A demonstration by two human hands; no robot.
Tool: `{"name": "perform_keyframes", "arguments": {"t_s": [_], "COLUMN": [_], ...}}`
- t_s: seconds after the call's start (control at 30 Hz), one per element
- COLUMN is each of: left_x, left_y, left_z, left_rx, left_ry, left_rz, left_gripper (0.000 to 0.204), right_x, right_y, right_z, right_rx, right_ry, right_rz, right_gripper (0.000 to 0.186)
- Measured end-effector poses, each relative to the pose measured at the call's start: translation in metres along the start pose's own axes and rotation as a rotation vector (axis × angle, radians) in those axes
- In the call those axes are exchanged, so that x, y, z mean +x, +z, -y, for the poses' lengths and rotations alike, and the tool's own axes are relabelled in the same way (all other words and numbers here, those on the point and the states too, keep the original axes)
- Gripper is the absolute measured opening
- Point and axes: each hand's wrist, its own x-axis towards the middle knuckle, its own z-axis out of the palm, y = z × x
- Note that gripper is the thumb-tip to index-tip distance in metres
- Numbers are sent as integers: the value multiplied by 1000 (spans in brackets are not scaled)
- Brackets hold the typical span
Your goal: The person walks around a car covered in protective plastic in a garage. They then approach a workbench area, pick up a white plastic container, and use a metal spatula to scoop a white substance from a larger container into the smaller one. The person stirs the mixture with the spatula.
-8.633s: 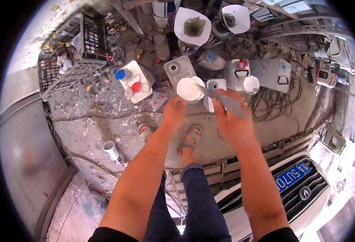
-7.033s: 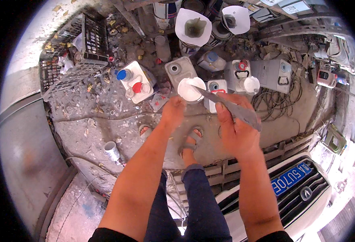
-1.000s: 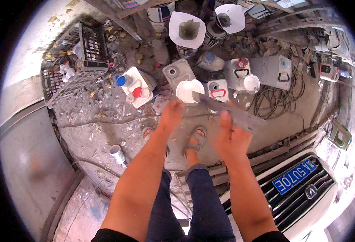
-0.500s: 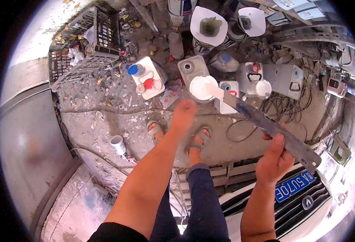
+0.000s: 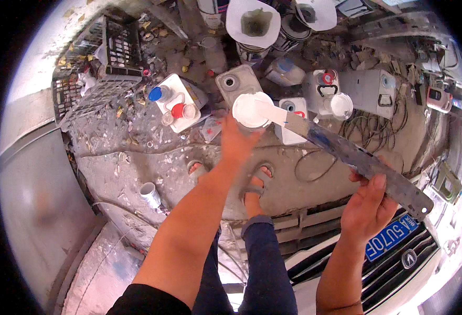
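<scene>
In my right hand [image 5: 368, 210] is a long flat stirring stick [image 5: 354, 155], dark grey with a hole at its near end, gripped between thumb and fingers. Its far end is coated white and rests over a round white cup [image 5: 247, 102] holding white liquid that looks like paint. My left hand [image 5: 239, 142] reaches the near side of that cup, thumb and fingers apart around its lower edge; blur hides whether they touch it. Behind the cup stands a grey jug [image 5: 234, 84] with an uncapped mouth. Right of it is a white can [image 5: 295, 134] with a red handle.
On the left stand a white can with a blue cap [image 5: 174, 86] and a black plastic crate [image 5: 120, 47]. A white cup [image 5: 149, 194] lies by my feet. Coiled cable [image 5: 367, 136] spreads at the right. A car front [image 5: 399, 262] is close behind my right arm.
My left hand has moved forward to the white cup, its thumb and fingers now spread beside it. The view has shifted slightly; the right hand keeps hold of the stirring stick.
</scene>
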Motion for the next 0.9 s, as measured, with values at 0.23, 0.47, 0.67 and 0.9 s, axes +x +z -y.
{"name": "perform_keyframes", "arguments": {"t_s": [0.23,0.47,0.67,0.9], "left_x": [11,27,29,35], "left_y": [18,32,29,21], "left_z": [4,24,39,22], "left_rx": [-120,-77,-97,-147], "left_ry": [15,146,116,218], "left_rz": [-27,27,61,184], "left_gripper": [81,81,81,79], "right_x": [-4,-13,-21,-32], "right_y": [10,7,8,-21], "right_z": [-8,-17,-19,-20], "right_rx": [-5,2,37,-19], "right_ry": [51,53,69,27], "right_rz": [-141,-174,-248,-169], "right_gripper": [30,26,27,30]}}
